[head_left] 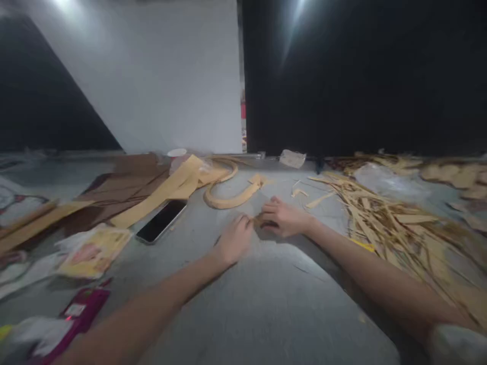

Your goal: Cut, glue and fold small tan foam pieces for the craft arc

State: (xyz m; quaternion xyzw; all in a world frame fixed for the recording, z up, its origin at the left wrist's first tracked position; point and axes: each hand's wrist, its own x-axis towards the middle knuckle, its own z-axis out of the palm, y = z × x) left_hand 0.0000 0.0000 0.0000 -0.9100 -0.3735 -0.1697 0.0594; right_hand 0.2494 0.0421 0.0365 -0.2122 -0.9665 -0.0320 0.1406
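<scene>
Fingers curl near a curved tan strip.

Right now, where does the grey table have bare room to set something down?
The widest free patch of the grey table lies between the left forearm and the right forearm; a smaller one, between the left forearm and the flat black phone. Crowded: right side, with heaped thin tan strips; left side, with brown sheets, a yellow printed packet and purple device.
</scene>
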